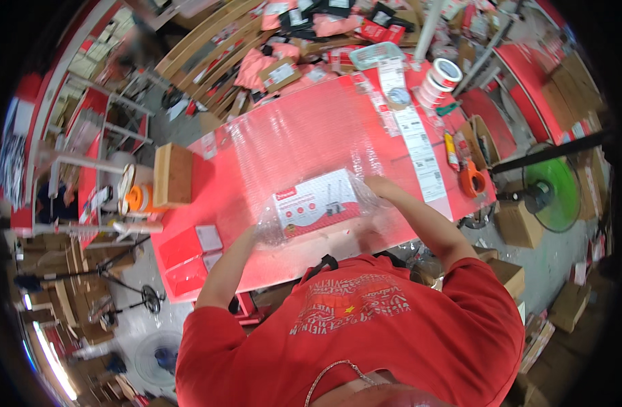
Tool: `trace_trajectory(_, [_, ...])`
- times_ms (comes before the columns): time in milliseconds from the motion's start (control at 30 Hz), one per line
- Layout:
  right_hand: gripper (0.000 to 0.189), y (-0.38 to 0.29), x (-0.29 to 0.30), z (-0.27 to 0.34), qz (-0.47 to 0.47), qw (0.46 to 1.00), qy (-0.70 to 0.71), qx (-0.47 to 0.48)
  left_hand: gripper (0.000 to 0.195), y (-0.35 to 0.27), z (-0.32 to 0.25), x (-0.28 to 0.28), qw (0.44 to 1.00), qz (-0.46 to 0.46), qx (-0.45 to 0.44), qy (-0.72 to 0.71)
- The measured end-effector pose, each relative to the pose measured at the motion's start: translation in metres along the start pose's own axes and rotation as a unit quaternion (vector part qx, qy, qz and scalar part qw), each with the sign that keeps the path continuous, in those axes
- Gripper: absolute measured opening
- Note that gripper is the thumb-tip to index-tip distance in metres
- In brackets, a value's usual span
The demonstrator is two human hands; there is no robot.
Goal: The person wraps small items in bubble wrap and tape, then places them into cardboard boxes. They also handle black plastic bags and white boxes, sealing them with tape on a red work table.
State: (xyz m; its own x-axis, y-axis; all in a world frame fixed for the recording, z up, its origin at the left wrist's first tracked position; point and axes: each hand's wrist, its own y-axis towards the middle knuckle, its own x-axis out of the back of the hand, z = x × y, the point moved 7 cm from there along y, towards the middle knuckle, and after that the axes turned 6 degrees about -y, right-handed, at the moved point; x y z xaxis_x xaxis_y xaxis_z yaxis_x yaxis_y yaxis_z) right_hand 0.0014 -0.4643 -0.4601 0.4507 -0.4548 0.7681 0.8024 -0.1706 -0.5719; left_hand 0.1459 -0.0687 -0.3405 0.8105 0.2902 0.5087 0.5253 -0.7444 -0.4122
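Note:
A white and red printed carton (pixel 316 203) lies near the front edge of a red table, on a long sheet of bubble wrap (pixel 290 137) that runs away towards the far edge. My left hand (pixel 255 230) is at the carton's left end, mostly hidden by bunched clear wrap. At the right end, my right hand (pixel 376 186) touches the wrap, its fingertips partly hidden. The wrap bulges past both short ends of the carton, and its printed top faces up.
Two red boxes (pixel 188 249) sit at the left front, a wooden block (pixel 172 174) behind them. On the right are a label strip (pixel 417 147), tape rolls (pixel 438 81), an orange tape dispenser (pixel 472 180) and a yellow cutter (pixel 450 147). A green fan (pixel 555 193) stands beyond.

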Motion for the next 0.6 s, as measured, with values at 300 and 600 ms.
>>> trace_trajectory(300, [0.049,-0.077,0.126,-0.241,-0.349,0.882,-0.181,-0.261,0.046,-0.02,-0.053,0.092,0.948,-0.256,0.095,0.163])
trace_trajectory(600, [0.038,-0.026,0.122,-0.297,-0.363,0.894,0.171,-0.199,0.079,0.044,-0.115,0.005,0.941,-0.223,-0.087,0.241])
